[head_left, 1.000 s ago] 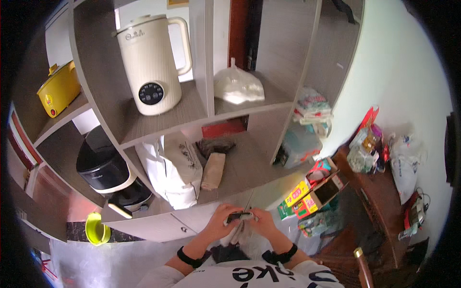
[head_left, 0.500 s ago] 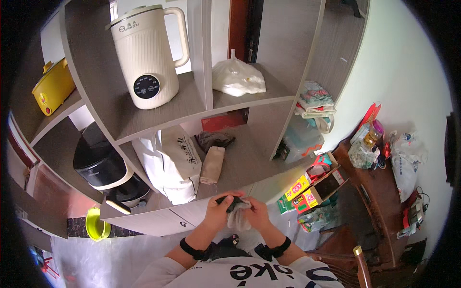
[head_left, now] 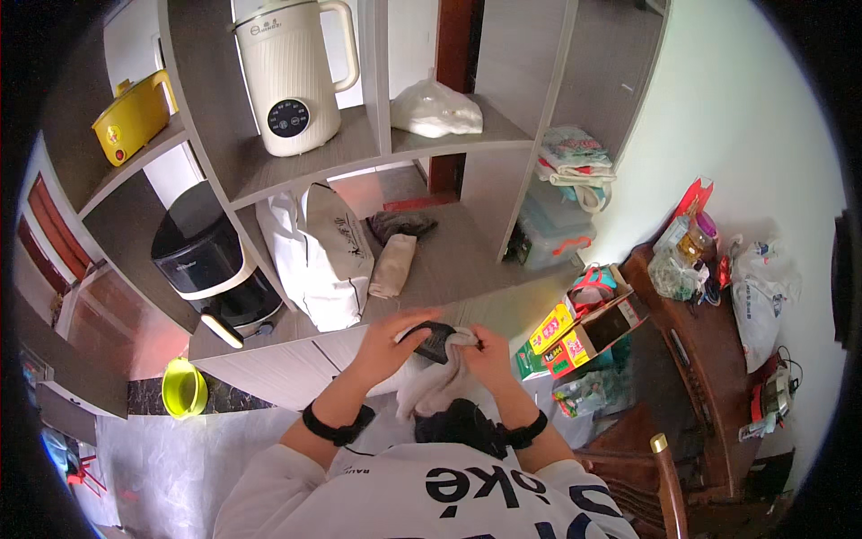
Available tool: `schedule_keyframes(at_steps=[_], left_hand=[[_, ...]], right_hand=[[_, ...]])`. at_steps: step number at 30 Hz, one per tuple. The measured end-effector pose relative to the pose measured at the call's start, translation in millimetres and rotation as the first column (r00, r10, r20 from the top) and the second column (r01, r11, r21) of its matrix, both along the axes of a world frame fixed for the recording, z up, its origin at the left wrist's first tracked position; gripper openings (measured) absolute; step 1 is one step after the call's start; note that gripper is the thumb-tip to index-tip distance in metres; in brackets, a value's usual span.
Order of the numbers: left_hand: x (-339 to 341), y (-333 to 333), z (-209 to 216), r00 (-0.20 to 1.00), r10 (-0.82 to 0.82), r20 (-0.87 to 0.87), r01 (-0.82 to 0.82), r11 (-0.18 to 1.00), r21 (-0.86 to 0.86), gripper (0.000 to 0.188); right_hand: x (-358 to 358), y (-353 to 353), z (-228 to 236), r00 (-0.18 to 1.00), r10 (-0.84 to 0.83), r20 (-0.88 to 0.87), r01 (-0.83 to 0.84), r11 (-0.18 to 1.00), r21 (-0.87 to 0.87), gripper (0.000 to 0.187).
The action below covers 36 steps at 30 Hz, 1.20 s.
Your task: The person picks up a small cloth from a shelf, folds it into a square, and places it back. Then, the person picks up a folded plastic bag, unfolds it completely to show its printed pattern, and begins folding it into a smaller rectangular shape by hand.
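Note:
In front of my chest hangs a limp, light beige-grey cloth with a dark textured patch at its top; I cannot make out what kind of garment it is. My left hand grips the dark patch at its left edge, thumb on the near side. My right hand pinches the upper right corner of the cloth. On the low shelf beyond lie a beige rolled cloth and a crumpled dark cloth, beside a white bag.
The shelf unit also carries a cream jug-shaped appliance, a white plastic bag, a yellow pot and a black air fryer. A green bucket stands lower left. An open carton sits at right, near a brown wooden desk.
The cloth now hangs longer and more unfolded, with more of its dark patch showing. My hands have spread slightly apart, and the left has moved left. The view has shifted a little.

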<state>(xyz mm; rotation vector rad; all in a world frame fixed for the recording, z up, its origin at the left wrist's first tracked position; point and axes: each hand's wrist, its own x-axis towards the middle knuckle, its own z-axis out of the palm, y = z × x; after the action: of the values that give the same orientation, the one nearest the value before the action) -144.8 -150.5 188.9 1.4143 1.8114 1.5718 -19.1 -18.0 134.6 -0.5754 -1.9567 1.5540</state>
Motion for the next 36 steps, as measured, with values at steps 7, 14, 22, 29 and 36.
schedule_keyframes(at_steps=[7, 14, 22, 29, 36], left_hand=[[20.8, 20.5, 5.9, 0.636, -0.085, -0.767, -0.187, 0.948, -0.259, 0.018], [34.5, 77.3, -8.1, 0.678, 0.161, -0.717, -0.297, 0.952, -0.067, 0.011], [62.6, 152.4, 15.6, 0.722, 0.238, -0.650, -0.314, 0.949, -0.002, 0.016], [77.6, 190.4, 14.1, 0.730, 0.204, -0.653, -0.348, 0.932, -0.098, 0.016], [78.7, 199.2, 23.7, 0.740, 0.508, -0.441, -0.448, 0.861, 0.240, 0.011]], right_hand=[[12.8, 22.7, 16.5, 0.983, 0.178, 0.038, -0.168, 0.816, 0.553, 0.027], [16.9, 82.5, 42.7, 0.996, 0.092, -0.010, -0.086, 0.955, 0.285, 0.029], [43.5, 174.5, 66.3, 0.981, 0.156, -0.117, -0.143, 0.983, 0.113, 0.026], [53.7, 213.7, 58.0, 0.968, 0.243, -0.059, -0.226, 0.952, 0.208, 0.023], [52.3, 241.6, 34.4, 0.963, 0.258, 0.082, -0.270, 0.926, 0.263, 0.019]])
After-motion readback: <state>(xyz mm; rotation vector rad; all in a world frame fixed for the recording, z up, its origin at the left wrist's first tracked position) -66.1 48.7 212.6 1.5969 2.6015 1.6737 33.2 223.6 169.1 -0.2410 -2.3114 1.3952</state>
